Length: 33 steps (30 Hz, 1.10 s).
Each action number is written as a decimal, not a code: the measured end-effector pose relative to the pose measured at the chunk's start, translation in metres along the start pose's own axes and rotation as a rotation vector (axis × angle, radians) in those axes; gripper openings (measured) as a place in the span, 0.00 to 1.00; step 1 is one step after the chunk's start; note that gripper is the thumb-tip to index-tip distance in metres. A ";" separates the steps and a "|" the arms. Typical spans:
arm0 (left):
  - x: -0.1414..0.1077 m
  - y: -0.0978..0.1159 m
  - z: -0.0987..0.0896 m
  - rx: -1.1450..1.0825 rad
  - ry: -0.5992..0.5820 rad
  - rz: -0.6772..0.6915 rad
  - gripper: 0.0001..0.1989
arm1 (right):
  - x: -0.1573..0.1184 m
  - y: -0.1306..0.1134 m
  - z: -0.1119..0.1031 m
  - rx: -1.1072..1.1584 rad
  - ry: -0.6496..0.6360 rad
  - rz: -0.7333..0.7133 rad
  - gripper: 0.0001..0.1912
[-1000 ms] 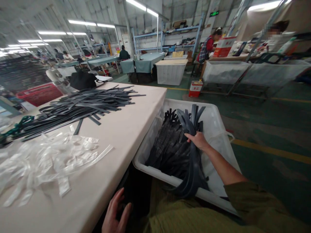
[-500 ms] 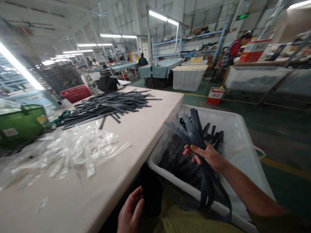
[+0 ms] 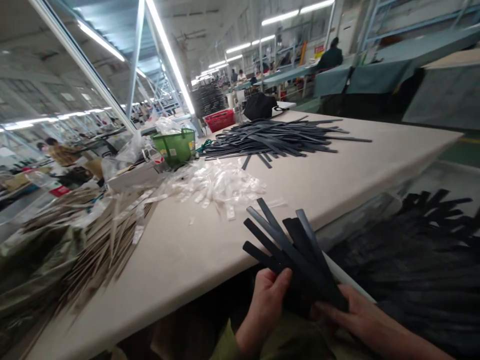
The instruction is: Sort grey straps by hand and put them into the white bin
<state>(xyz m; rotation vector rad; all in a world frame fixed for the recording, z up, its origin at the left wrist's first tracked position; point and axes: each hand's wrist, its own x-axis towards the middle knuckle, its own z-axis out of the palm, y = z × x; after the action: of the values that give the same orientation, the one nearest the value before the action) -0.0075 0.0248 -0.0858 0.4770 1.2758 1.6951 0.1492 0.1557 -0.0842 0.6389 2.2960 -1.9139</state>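
Observation:
A fanned bundle of dark grey flat strips (image 3: 296, 250) is held between my two hands just off the table's near edge. My right hand (image 3: 347, 307) wraps round the bundle's lower right side. With thumb and fingers closed, my left hand (image 3: 272, 290) pinches the strips on the left side of the fan. The free ends of the strips point up and away over the table (image 3: 210, 255); their lower ends are hidden by the hands. To the right, more dark strips (image 3: 420, 250) fill a white plastic bin (image 3: 457, 175), which is blurred.
A pile of dark strips (image 3: 277, 137) lies at the far side of the table. Translucent white strips (image 3: 221, 185) are heaped nearer, by a green basket (image 3: 174, 147). Brown strips (image 3: 108, 245) spread along the left edge. A red basket (image 3: 219, 120) stands behind; people work in the distance.
The view has swung left. My right hand has brought the bundle from over the bin to the table's near edge, and my left hand has closed on it.

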 end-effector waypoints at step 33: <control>0.112 0.051 -0.019 1.599 -0.118 0.896 0.08 | 0.014 0.010 -0.051 0.959 0.497 0.016 0.22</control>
<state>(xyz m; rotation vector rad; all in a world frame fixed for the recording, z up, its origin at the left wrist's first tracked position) -0.0992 0.1073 -0.0712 2.2602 2.3195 0.7690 0.1507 0.2095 -0.0873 1.3067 1.3598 -3.0770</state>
